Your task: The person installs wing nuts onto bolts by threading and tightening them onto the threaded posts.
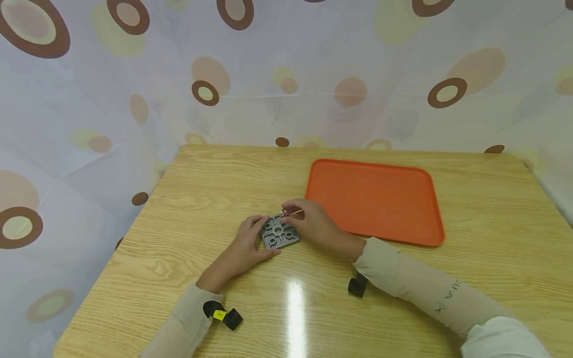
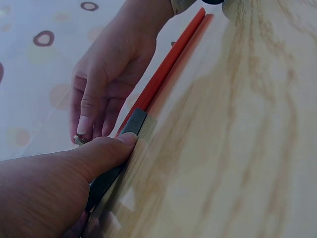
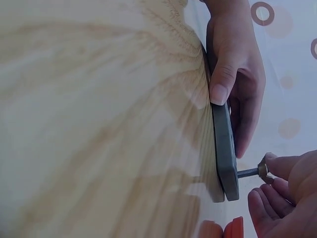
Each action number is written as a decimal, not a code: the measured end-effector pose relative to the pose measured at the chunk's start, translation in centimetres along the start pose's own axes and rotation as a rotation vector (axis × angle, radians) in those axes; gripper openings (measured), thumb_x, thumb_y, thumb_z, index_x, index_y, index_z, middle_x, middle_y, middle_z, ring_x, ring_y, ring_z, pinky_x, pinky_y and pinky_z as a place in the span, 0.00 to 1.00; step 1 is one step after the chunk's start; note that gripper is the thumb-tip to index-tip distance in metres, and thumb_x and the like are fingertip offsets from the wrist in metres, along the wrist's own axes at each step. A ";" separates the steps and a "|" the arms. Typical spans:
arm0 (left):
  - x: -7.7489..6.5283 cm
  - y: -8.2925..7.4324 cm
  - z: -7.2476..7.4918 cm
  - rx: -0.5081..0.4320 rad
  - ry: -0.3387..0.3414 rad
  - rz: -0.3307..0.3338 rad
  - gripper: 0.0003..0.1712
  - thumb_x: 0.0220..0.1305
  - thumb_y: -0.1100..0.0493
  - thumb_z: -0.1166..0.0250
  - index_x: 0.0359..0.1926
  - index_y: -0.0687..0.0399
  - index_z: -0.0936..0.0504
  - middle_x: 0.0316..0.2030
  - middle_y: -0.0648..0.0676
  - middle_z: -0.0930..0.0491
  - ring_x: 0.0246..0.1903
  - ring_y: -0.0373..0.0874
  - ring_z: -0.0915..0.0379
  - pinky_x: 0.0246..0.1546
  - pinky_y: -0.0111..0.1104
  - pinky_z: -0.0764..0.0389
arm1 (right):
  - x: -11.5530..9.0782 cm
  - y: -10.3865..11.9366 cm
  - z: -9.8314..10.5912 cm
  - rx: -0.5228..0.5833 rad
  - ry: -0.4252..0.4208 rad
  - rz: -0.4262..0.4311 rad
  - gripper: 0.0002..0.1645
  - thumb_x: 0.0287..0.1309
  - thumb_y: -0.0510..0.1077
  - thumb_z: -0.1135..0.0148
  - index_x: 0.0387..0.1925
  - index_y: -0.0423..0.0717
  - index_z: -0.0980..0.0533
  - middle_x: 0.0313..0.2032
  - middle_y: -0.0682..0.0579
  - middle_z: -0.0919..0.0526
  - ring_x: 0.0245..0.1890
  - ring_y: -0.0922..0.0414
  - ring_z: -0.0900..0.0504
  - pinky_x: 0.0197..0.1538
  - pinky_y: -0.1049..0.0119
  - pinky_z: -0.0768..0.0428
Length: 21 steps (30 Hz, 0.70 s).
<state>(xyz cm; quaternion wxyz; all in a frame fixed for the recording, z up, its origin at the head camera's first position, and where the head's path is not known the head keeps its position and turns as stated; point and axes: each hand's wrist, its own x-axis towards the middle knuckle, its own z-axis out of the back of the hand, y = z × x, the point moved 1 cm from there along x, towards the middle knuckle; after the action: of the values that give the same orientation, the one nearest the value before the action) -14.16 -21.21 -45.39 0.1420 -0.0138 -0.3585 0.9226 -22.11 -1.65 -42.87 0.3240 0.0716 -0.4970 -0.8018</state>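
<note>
A grey square metal plate with several round holes lies on the wooden table. My left hand grips it by its sides, thumb on the near edge and fingers on the far one. Over the plate's far right corner, my right hand pinches the winged head of a small wing bolt between thumb and finger. In the right wrist view the bolt's threaded shank meets the plate's upper face at a right angle. Whether its tip sits inside a hole is hidden.
An orange tray lies flat behind my right hand, with nothing on it. The wooden table reaches back to a patterned curtain. A black camera mount hangs below my right wrist, another at the left.
</note>
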 end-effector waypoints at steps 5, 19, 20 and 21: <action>0.0 0.0 0.0 0.007 -0.003 0.003 0.50 0.53 0.41 0.33 0.69 0.61 0.44 0.62 0.57 0.45 0.60 0.48 0.49 0.59 0.44 0.39 | -0.2 0.1 0.4 -0.013 -0.006 -0.007 0.19 0.58 0.42 0.38 0.50 0.36 0.25 0.44 0.50 0.20 0.40 0.58 0.21 0.44 0.67 0.23; 0.0 0.1 -0.1 -0.001 0.002 0.013 0.50 0.53 0.40 0.34 0.70 0.58 0.44 0.63 0.56 0.46 0.60 0.49 0.49 0.59 0.45 0.40 | -0.4 -0.1 0.7 -0.047 -0.057 0.033 0.09 0.61 0.42 0.41 0.40 0.42 0.20 0.38 0.54 0.18 0.39 0.61 0.21 0.44 0.67 0.24; 0.0 0.1 -0.1 -0.001 0.001 0.013 0.50 0.53 0.40 0.34 0.70 0.58 0.44 0.63 0.56 0.45 0.60 0.49 0.49 0.59 0.45 0.40 | -0.4 -0.1 0.7 -0.051 -0.058 0.036 0.08 0.61 0.42 0.41 0.39 0.43 0.20 0.37 0.54 0.18 0.38 0.62 0.21 0.43 0.67 0.24; 0.0 0.1 -0.1 0.001 0.001 0.013 0.50 0.53 0.40 0.34 0.70 0.58 0.44 0.63 0.56 0.45 0.60 0.49 0.49 0.59 0.45 0.40 | -0.4 0.0 0.7 -0.055 -0.057 0.037 0.07 0.61 0.42 0.41 0.38 0.44 0.20 0.37 0.55 0.18 0.38 0.62 0.21 0.43 0.67 0.24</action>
<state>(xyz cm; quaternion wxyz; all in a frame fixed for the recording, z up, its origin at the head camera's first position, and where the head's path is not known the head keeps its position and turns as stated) -14.19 -21.24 -45.56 0.1359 -0.0164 -0.3581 0.9236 -22.09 -0.85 -42.64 0.3261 0.0306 -0.4849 -0.8109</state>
